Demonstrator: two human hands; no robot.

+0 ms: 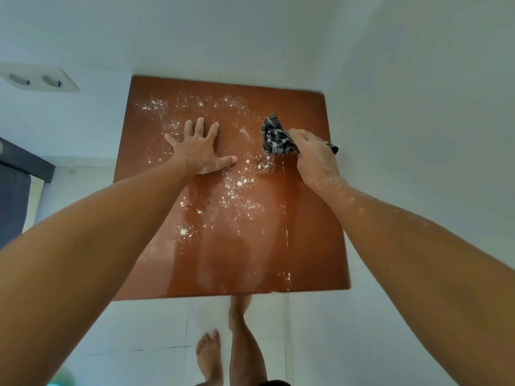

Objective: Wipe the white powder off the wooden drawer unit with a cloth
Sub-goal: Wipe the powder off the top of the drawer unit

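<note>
The reddish-brown wooden top of the drawer unit [306, 224] fills the middle of the head view. White powder [237, 188] is scattered across its far and middle parts, with a thin line of it near the right side. My left hand [199, 150] lies flat on the top with fingers spread, resting in the powder. My right hand [312, 154] grips a dark checked cloth [274, 136], bunched and pressed on the surface at the far right. Powder also dusts my right forearm.
White walls [418, 79] close in behind and to the right of the unit. A double wall socket [39, 80] sits at the left. Below the unit's near edge are white floor tiles [145, 330] and my bare feet [209, 355]. A dark piece of furniture [16, 190] stands far left.
</note>
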